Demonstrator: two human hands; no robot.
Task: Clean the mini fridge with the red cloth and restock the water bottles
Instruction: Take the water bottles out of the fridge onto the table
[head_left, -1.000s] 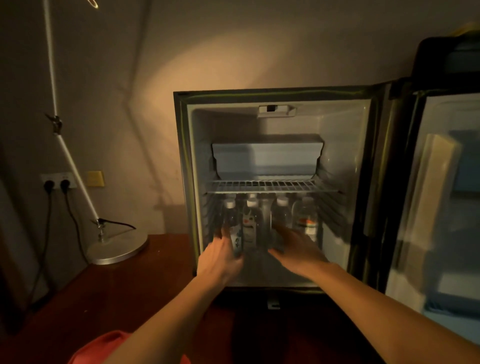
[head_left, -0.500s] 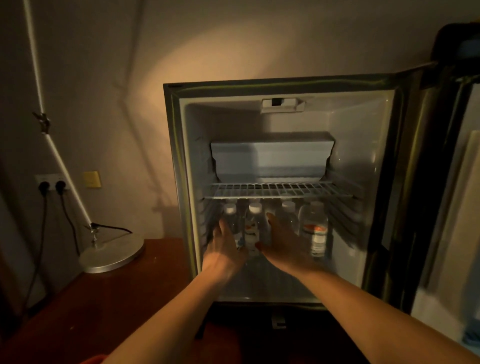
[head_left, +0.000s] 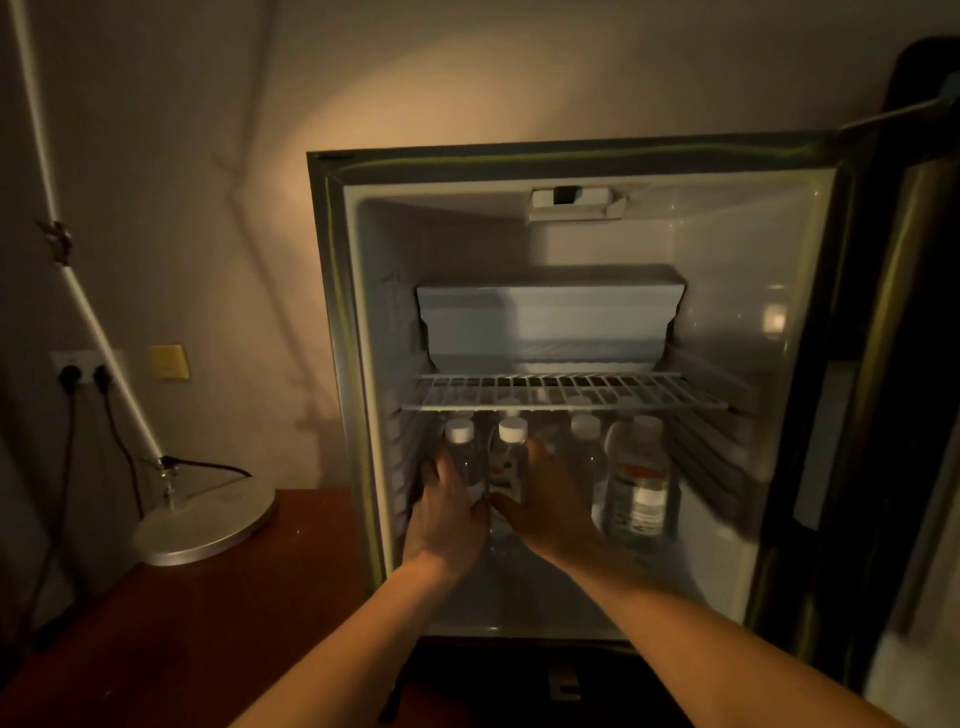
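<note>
You're emptying the mini fridge (head_left: 810, 364); your left hand (head_left: 447, 514) and right hand (head_left: 545, 506) each curl round water bottles (head_left: 511, 457) at lower centre; next, lift them out.

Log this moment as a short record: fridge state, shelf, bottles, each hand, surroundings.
fridge: mini fridge open, door swung to the right
shelf: wire shelf bare, as far as visible
bottles: four white-capped water bottles upright in a row below the shelf
left hand: left hand against the leftmost bottle, grip unclear
right hand: right hand fingers reaching among the middle bottles, grip unclear
surroundings: lamp base on wooden table
</note>
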